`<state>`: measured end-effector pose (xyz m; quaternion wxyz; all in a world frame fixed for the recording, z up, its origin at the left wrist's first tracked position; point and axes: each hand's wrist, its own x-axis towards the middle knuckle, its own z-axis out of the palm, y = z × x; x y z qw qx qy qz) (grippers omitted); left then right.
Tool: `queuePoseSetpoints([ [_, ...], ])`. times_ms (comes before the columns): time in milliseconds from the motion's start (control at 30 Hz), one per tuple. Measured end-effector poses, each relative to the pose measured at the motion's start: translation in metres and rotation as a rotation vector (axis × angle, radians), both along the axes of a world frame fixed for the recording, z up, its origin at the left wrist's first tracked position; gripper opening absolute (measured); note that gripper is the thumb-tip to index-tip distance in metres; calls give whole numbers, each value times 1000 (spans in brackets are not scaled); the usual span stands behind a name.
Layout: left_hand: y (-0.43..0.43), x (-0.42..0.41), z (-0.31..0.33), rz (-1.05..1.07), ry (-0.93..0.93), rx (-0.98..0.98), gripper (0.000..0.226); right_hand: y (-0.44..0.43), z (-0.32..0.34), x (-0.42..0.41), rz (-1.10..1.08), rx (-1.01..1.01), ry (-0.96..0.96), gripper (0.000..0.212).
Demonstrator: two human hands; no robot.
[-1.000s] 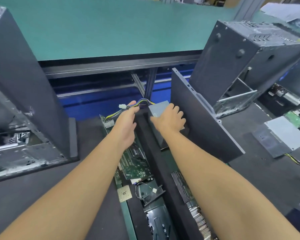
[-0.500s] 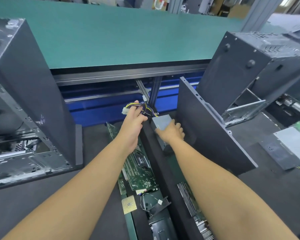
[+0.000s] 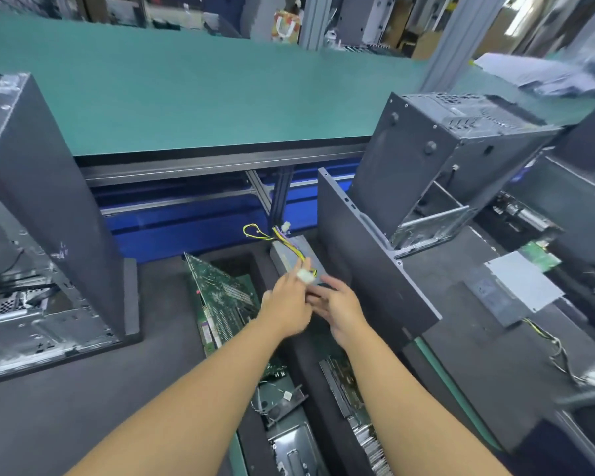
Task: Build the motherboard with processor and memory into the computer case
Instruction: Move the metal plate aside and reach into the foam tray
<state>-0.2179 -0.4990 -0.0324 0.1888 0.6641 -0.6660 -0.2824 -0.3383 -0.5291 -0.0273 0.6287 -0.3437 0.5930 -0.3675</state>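
Note:
A green motherboard [image 3: 220, 290] leans on edge in a black foam slot ahead of me. Right of it a grey power supply box [image 3: 294, 254] stands in the neighbouring slot, with yellow and black wires [image 3: 282, 238] running from its top. My left hand [image 3: 284, 309] pinches the white connector [image 3: 305, 276] at the end of those wires, just in front of the box. My right hand [image 3: 340, 305] is beside it with fingers stretched towards the left hand, holding nothing. An open computer case [image 3: 38, 235] stands at the left.
A dark side panel [image 3: 368, 259] leans right of the slots, and a second case [image 3: 443, 156] tilts behind it. A grey box with wires [image 3: 516, 286] lies on the right foam. More boards and a fan [image 3: 282, 400] fill the slots nearer me. A green bench [image 3: 193, 97] runs behind.
Both hands have drawn back towards me. My right hand has come off the grey box. My left hand now pinches the white connector, with the wires trailing back to the box.

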Motion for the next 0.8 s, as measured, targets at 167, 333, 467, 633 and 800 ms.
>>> queuePoseSetpoints([
  [167, 36, -24, -16, 25, -162, 321, 94, 22, -3, -13, 1, -5, 124, 25],
  [333, 65, -28, -2, -86, -57, 247, 66, 42, 0, 8, -10, -193, 320, 23],
  [467, 103, -4, 20, 7, 178, 66, 22, 65, 14, 38, 118, -364, 464, 21],
  [633, 164, 38, 29, 248, 356, -158, 29, 85, 39, 94, 569, -442, 695, 14],
  [800, 208, 73, 24, 463, 436, -239, 37, 93, 47, 154, 711, -424, 981, 33],
])
